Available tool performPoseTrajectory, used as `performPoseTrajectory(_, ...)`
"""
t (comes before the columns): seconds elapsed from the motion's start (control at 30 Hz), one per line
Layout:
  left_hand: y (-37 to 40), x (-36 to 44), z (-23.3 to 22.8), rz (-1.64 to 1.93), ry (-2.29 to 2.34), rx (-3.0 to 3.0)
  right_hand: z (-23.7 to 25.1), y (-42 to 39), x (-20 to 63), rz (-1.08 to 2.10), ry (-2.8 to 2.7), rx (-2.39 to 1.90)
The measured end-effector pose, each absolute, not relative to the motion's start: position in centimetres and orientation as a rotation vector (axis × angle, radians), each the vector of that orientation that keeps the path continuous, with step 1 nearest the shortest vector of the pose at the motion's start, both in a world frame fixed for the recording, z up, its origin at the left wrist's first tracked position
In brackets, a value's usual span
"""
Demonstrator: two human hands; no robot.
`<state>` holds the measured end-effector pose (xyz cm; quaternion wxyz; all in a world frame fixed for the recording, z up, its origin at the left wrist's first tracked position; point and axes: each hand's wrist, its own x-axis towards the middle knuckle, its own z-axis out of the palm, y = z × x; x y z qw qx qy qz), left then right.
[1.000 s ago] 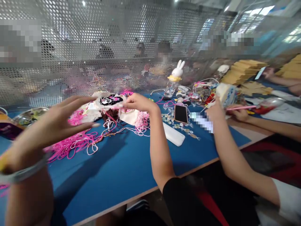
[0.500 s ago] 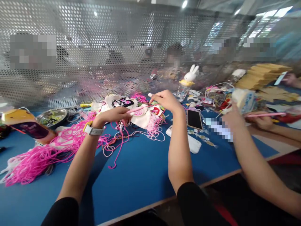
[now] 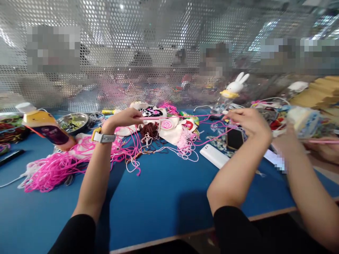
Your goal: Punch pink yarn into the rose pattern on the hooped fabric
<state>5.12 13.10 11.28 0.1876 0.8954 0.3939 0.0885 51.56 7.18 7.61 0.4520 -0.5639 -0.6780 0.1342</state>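
Our left hand (image 3: 124,118) and right hand (image 3: 247,120) pinch a pink cord (image 3: 185,117) taut, running left-right above fabric patches (image 3: 169,127); phone (image 3: 234,138) nearby.

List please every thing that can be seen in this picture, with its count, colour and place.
pink cord: one, pink, stretched between the two hands
cord pile: one heap, pink and white, left on the table
embroidered patches: several, white with black, pink and red, centre back
juice bottle: one, orange with dark label, lying at far left
metal dish: one, silver, left back
white case: one, white, right of centre
phone: one, black, partly behind the right hand
rabbit figure: one, white and yellow, right back
table: one, blue
perforated screen: one, grey, behind the table
co-worker's arm: one, far right
left hand: pinches the cord, wears a watch
right hand: pinches the cord's other end
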Motion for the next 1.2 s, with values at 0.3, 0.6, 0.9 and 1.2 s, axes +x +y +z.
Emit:
performPoseTrajectory(0.3,12.0,7.8,10.9,0.667,1.099,2.33,8.4,11.6,41.4,0.32,-1.802,-1.278)
performPoseTrajectory(0.6,11.7,9.2,10.0,0.422,0.933,2.31,9.0,11.9,35.6,1.091,-1.838,-0.891)
performPoseTrajectory(0.9,12.1,8.7,9.7,0.144,0.829,2.341,9.0,11.5,42.7,0.959,-1.27,-0.809)
performPoseTrajectory(1.2,13.0,5.0,10.0,0.399,0.911,2.17,7.0,9.3,50.4,0.635,-0.699,-0.816)
